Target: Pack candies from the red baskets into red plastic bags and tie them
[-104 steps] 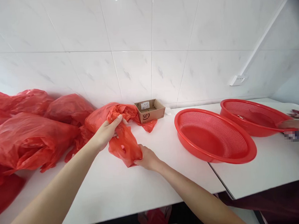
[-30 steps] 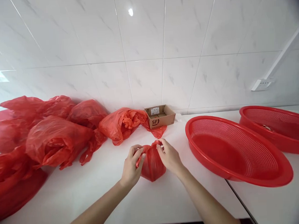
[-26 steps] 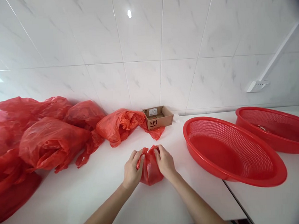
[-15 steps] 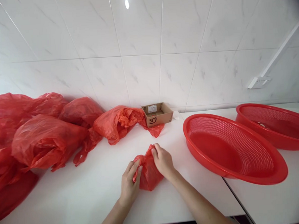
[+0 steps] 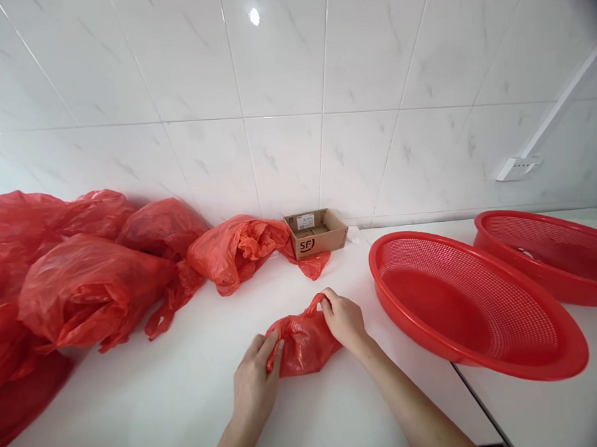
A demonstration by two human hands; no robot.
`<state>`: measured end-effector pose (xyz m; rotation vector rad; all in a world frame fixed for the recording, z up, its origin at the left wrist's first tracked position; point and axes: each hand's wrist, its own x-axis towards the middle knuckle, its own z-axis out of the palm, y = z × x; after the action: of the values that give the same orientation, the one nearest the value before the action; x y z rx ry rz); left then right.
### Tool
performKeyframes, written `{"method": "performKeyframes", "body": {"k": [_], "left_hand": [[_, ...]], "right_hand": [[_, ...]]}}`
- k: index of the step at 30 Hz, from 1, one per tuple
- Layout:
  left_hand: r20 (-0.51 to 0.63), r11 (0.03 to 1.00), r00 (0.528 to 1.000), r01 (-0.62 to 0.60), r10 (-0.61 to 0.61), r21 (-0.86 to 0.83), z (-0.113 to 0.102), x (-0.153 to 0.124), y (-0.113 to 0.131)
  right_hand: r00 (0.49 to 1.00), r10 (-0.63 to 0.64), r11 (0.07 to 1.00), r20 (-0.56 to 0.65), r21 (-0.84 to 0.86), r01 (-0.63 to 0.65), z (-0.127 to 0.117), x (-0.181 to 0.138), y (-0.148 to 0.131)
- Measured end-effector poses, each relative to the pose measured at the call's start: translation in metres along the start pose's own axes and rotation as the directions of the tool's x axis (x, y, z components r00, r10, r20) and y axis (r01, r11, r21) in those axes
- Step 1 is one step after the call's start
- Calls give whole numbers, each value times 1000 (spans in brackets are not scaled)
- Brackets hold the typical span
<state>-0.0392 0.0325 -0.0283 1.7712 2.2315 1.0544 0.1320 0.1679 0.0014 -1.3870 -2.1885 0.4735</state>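
- Small red bag [image 5: 307,346]: between the hands, over the white table [image 5: 163,417]; whether it rests there is hard to tell.
- Left hand [image 5: 254,382]: at the bag's 8 o'clock, thumb and fingers pinched on its bunched edge.
- Right hand [image 5: 344,320]: at 2 o'clock, fingertips closed on a strap.
- The bag looks thin; a slow, even pull should suit it better than a tug.
- Basket [image 5: 427,297], near 3 o'clock: best kept clear of the right wrist.
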Motion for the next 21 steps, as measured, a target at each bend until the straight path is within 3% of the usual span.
{"method": "performKeyframes", "body": {"k": [3,10,16,21], "left_hand": [[-17,999,999,-29,30,38,4,17,7],[175,997,982,59,-68,58,22,56,3],[238,987,958,157,-157,17,27,63,1],[300,944,930,274,-211,-186,10,59,-2]], "right_hand": [[1000,-15,999,-16,50,16,5,-6,-9],[994,20,999,105,43,-24,35,5,-7],[989,68,992,131,96,-81,47,16,1],[988,116,955,99,262,-138,40,21,19]]}}
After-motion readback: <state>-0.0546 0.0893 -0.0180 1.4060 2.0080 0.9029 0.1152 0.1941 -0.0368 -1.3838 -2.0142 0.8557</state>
